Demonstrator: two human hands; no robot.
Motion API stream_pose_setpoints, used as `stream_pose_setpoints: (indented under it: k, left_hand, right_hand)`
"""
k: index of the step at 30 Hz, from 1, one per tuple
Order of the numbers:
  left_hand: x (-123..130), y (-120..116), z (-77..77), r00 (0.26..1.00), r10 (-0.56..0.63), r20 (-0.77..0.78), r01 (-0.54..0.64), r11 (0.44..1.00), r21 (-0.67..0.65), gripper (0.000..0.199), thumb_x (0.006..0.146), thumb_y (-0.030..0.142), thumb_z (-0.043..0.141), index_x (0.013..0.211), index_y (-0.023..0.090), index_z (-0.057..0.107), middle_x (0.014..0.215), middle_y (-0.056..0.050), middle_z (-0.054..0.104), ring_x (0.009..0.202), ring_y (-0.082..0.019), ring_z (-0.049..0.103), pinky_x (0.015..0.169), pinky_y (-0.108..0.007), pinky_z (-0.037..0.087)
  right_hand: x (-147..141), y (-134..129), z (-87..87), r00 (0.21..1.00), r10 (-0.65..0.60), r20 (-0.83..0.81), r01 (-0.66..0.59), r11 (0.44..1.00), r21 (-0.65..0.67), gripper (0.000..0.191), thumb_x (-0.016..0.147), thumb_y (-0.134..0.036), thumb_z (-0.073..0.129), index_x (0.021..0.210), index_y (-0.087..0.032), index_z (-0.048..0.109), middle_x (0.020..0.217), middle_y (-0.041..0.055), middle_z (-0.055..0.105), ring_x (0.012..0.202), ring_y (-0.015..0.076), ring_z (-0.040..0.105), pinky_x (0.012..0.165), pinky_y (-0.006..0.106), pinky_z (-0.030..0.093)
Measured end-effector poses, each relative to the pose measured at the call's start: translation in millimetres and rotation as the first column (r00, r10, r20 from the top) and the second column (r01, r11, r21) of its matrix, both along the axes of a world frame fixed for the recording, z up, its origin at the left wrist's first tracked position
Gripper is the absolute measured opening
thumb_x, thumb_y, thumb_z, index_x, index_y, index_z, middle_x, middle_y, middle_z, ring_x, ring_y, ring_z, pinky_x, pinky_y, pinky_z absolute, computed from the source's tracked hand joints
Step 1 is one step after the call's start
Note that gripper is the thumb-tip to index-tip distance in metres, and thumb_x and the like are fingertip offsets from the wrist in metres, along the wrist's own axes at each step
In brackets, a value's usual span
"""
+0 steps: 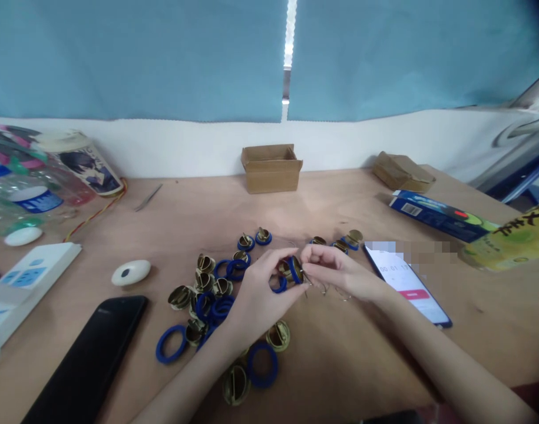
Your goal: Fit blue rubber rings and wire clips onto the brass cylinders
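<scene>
My left hand [255, 291] grips a round brass-coloured metal piece with a blue ring [292, 269] around it, tilted on edge between thumb and fingers. At that piece's right edge, my right hand [337, 272] has its fingers pinched together; what lies between the fingertips is too small to make out. Thin wire-like bits [324, 288] show just below them. Around my left hand lie several loose blue rings [171, 344] and several brass-coloured round pieces with a bar across them [278, 335]. More of these pieces with blue rings [340, 245] sit beyond my right hand.
A small open cardboard box [272, 176] stands at the back. To the right are a phone with a lit timer [406, 282], a blue carton [437, 215] and a yellow package [512, 238]. On the left are a dark phone [92, 353], white mouse [131, 272], power strip [30, 282] and bottles [35, 197].
</scene>
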State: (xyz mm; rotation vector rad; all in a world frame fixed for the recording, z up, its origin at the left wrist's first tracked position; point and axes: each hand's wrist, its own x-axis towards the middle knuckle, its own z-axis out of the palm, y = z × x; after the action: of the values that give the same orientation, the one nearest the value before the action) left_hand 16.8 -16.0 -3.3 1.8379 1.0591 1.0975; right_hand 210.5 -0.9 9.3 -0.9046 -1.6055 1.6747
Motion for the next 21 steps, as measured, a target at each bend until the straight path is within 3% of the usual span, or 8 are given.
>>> stream_pose_setpoints:
  k: [6, 12, 21]
  left_hand:
    - [-2, 2, -1.3, 0.997, 0.036, -0.071, -0.027, 0.991, 0.133, 0.039, 0.076, 0.008, 0.075, 0.11, 0.023, 0.062, 0.108, -0.003, 0.07, 0.098, -0.02, 0.066, 0.09, -0.035, 0.054]
    - [-2, 2, -6.7, 0.995, 0.083, -0.049, -0.069, 0.968, 0.243, 0.037, 0.08, 0.004, 0.067, 0.111, 0.022, 0.057, 0.11, -0.006, 0.068, 0.104, -0.021, 0.065, 0.093, -0.037, 0.054]
    - [-1, 0, -13.5, 0.999, 0.039, 0.024, -0.045, 0.953, 0.299, 0.035, 0.083, 0.0, 0.056, 0.11, 0.021, 0.053, 0.116, -0.009, 0.059, 0.116, -0.021, 0.061, 0.094, -0.035, 0.055]
  right_hand:
    - [-5, -7, -2.3, 0.985, -0.072, 0.154, 0.031, 0.966, 0.256, 0.019, 0.096, -0.032, 0.056, 0.084, -0.021, 0.048, 0.071, -0.0041, 0.046, 0.062, 0.0108, 0.043, 0.056, 0.025, 0.034]
    - [-15, -16, 2.1, 0.895, -0.303, 0.328, 0.048, 0.796, 0.604, 0.015, 0.095, -0.024, 0.053, 0.082, -0.021, 0.047, 0.07, -0.0031, 0.051, 0.056, 0.0106, 0.045, 0.052, 0.025, 0.034]
    - [-17, -19, -1.8, 0.875, -0.354, 0.331, -0.032, 0.64, 0.768, 0.01, 0.093, -0.018, 0.052, 0.085, -0.02, 0.047, 0.072, -0.0024, 0.049, 0.061, 0.0119, 0.047, 0.058, 0.026, 0.036]
